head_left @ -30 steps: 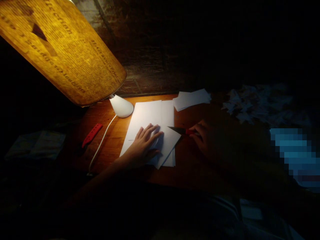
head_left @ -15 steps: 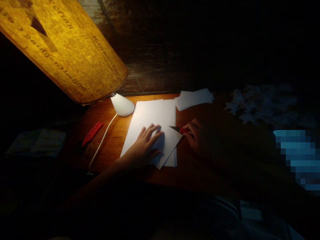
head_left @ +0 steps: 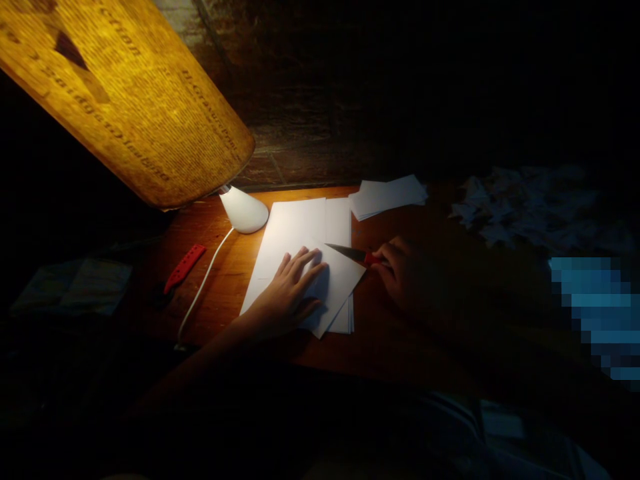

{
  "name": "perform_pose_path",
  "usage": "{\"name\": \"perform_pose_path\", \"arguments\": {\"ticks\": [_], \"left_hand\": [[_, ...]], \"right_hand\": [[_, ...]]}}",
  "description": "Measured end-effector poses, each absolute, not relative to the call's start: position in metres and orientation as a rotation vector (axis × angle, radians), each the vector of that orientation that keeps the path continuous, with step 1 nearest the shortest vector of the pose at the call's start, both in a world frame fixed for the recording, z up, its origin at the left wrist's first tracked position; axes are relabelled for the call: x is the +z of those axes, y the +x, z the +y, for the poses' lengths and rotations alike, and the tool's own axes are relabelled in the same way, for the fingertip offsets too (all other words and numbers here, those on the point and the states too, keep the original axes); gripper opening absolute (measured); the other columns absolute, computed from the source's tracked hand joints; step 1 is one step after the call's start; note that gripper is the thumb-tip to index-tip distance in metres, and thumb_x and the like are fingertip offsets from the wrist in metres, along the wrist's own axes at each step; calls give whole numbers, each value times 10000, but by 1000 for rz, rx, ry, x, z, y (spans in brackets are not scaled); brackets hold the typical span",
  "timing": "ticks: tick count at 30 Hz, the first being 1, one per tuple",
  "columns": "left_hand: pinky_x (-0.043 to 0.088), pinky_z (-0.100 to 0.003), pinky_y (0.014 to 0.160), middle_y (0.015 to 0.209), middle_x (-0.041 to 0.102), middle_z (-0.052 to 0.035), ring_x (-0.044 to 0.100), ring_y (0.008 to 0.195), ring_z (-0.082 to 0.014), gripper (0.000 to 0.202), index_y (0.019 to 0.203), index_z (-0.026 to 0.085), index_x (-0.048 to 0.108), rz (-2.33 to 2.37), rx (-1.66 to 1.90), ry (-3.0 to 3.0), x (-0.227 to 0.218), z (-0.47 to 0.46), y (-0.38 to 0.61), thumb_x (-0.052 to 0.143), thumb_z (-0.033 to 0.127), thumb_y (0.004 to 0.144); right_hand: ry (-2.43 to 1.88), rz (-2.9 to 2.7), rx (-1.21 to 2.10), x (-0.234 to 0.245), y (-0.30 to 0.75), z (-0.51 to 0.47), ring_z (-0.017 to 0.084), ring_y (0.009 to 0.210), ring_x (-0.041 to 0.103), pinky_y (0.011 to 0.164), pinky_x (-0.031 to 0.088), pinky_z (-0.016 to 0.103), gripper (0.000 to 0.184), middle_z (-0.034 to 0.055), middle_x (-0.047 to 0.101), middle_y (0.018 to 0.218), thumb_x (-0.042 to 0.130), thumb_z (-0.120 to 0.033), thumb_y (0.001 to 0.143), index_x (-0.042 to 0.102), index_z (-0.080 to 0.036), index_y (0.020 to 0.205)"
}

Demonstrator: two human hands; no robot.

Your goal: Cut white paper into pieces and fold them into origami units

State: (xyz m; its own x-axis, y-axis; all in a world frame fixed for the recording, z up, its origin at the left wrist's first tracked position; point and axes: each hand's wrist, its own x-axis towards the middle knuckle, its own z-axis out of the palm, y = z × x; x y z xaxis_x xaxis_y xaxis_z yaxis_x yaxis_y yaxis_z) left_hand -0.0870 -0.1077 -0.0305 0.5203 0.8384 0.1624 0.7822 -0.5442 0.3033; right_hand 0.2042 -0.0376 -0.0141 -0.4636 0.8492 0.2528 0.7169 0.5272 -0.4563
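Note:
Under the lamp's light, my left hand (head_left: 295,287) lies with fingers spread on a tilted sheet of white paper (head_left: 343,270). Beneath that sheet is a stack of white paper (head_left: 295,223). My right hand (head_left: 397,270) is closed around the red handle of a knife (head_left: 350,253). The blade points left, along the upper edge of the tilted sheet. Shadow covers most of my right hand and forearm.
A lamp with a white base (head_left: 245,212) and printed yellow shade (head_left: 150,113) stands at the left; its white cord (head_left: 205,285) runs forward. Nearby lies a red sheath-like object (head_left: 185,267). Smaller paper pieces (head_left: 387,195) lie behind; crumpled-looking white shapes (head_left: 520,207) are dimly lit at right.
More of the knife blade shows now, its tip reaching farther left and up along the sheet's edge. My right hand has shifted slightly right. My left hand stays on the paper.

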Motion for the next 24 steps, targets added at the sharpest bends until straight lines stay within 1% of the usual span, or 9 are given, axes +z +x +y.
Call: {"name": "perform_pose_path", "arguments": {"ticks": [4, 10, 17, 24], "left_hand": [[248, -832, 1237, 1700, 317, -246, 244, 1613, -504, 705, 1626, 251, 308, 1393, 413, 2553, -28, -108, -86, 648, 308, 1011], [246, -827, 1240, 1698, 318, -251, 234, 1619, -494, 644, 1591, 230, 336, 1392, 423, 2542, -27, -109, -86, 624, 324, 1023], [245, -804, 1260, 1687, 325, -235, 244, 1616, -483, 653, 1606, 241, 317, 1399, 413, 2554, -29, -108, -87, 607, 342, 1030], [257, -814, 1249, 1680, 332, -236, 250, 1610, -495, 640, 1585, 246, 331, 1395, 433, 2555, -29, -108, -87, 621, 333, 1021]], "right_hand": [[-1238, -2346, 448, -9, 193, -35, 273, 975, 647, 843, 515, 399, 79, 111, 673, 1037, 601, -176, 1007, 650, -206, 952], [-1272, -2368, 444, -10, 181, -29, 259, 941, 627, 834, 496, 386, 56, 108, 656, 1021, 637, -166, 990, 644, -190, 940], [-1204, -2345, 459, -18, 175, -21, 259, 956, 636, 852, 515, 389, 64, 102, 659, 1024, 660, -126, 966, 662, -189, 955], [-1173, -2348, 497, -16, 173, -20, 265, 966, 638, 851, 519, 396, 52, 106, 660, 1030, 671, -142, 965, 663, -192, 962]]}}
